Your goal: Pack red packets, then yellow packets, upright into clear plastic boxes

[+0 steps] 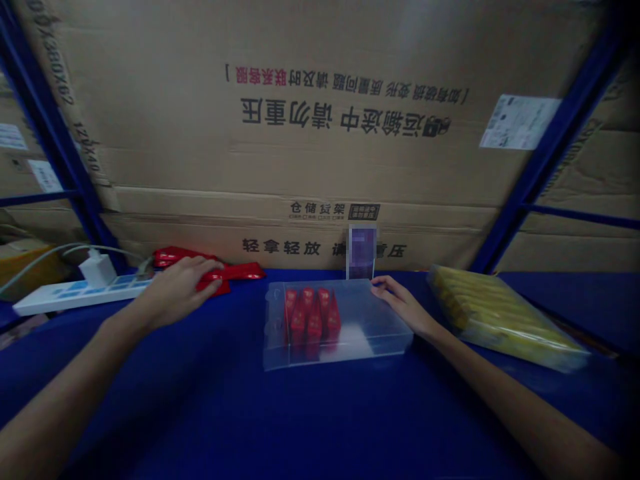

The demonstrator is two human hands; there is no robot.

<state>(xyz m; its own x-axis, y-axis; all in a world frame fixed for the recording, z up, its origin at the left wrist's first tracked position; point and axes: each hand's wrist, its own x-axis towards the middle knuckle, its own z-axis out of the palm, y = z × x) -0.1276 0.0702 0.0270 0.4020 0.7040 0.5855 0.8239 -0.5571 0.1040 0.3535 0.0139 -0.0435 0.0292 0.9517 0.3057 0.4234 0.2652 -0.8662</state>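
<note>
Left hand [177,290] lies over a loose heap of red packets [245,271] on the blue shelf [200,407], fingers curved down on top of them; whether it is actually gripping is hard to tell. Right hand [400,303] sits at the far right corner of a clear plastic box [345,350], fingers lightly curled, tips touching the rim, not closed around it. The box stands mid-shelf between the hands, with a block of red packets [307,320] upright inside, filling only part of it. Box looks light, stiff but thin-walled, likely slick and liable to dent or crack if squeezed; best taken by its two long sides, low down, with open palms. Loose packets look light, soft and floppy, probably slippery; a pinch across the flat middle seems safest. Nearby: a power strip [65,298] with a white plug [97,269] left of the heap, a yellow wrapped pack [505,320] lying to the right, a blurred upright card [361,253] behind the box, a cardboard carton [300,153] at the back.
</note>
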